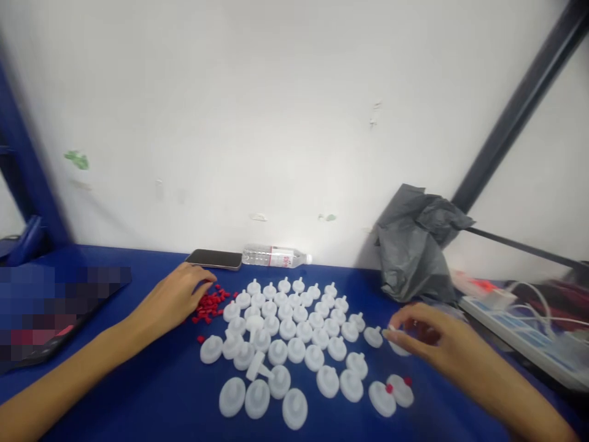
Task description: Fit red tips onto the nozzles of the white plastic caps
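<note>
Several white round plastic discs with stems (294, 331) lie in rows on the blue table (151, 393). A heap of small red caps (210, 304) sits at their left. My left hand (172, 301) rests beside the red caps, fingers curled over the heap's edge. My right hand (426, 334) is at the right end of the rows, fingers pinched on a white disc (398, 344). Two discs with red caps fitted (391, 393) lie in front of my right hand.
A phone (215, 258) and a lying water bottle (273, 256) sit by the white wall. A grey plastic bag (414, 248) stands at the back right. A power strip with cables (519, 325) lies at the far right. A dark tablet (50, 344) lies at the left.
</note>
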